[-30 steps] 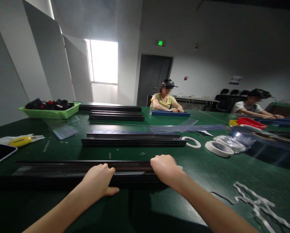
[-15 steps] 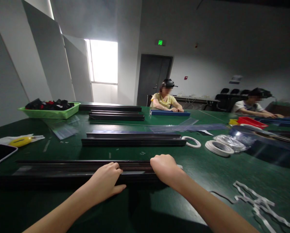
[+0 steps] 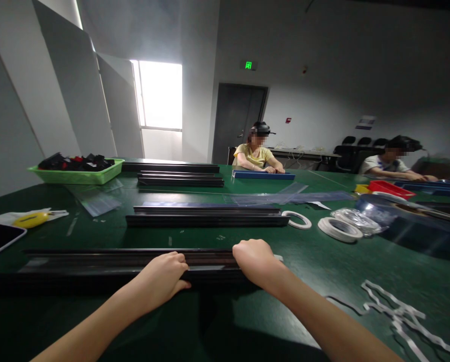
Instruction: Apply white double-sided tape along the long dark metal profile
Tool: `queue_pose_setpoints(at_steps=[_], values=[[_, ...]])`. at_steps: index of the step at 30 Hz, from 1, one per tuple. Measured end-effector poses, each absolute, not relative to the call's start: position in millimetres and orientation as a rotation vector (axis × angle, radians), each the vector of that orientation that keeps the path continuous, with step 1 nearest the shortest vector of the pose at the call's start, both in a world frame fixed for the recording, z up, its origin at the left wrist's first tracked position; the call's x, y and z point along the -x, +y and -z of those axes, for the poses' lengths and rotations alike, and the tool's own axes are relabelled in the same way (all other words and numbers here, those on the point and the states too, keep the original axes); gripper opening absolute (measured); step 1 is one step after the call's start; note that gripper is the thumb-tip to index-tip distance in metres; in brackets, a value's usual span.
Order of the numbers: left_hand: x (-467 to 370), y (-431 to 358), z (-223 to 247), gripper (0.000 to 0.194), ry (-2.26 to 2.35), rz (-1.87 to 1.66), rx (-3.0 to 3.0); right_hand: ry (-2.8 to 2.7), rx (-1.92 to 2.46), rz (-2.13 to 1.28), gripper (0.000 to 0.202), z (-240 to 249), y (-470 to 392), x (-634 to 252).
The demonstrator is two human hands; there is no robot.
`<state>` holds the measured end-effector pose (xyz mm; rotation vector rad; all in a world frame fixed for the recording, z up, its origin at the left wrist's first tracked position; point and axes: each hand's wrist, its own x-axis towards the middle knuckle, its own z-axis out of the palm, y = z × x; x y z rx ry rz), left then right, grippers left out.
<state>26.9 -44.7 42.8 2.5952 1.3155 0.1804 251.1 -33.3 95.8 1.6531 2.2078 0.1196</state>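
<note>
A long black channel-shaped profile (image 3: pixel 77 276) lies crosswise on the green table close to me. My left hand (image 3: pixel 166 274) is closed over its near wall, fingers inside the channel and thumb against the front side. At the profile's right end my right hand (image 3: pixel 257 261) is curled, its fingertips hidden inside or behind the channel. A clear strip shows in the channel floor between the hands. A small white end of something (image 3: pixel 279 258) sticks out just beyond my right hand.
More black profiles (image 3: pixel 205 220) lie farther back. Rolls of white tape (image 3: pixel 340 230), a big roll of clear film (image 3: pixel 424 226) and crumpled white strips (image 3: pixel 401 314) lie right. Left are a phone (image 3: pixel 0 241), a yellow tool (image 3: pixel 32 219) and a green basket (image 3: pixel 77 175). Two people sit opposite.
My left thumb has drawn in against the front of the profile. The left hand has shifted very slightly left; the right hand stays nearly in place.
</note>
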Motion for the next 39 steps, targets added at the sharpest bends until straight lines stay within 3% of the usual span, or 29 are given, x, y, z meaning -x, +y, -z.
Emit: queue_pose_setpoints(at_steps=[39], values=[[-38, -51, -40, 0.026, 1.312, -0.258, -2.651, 2.211, -1.654, -0.126, 0.027, -97, -34, -250]])
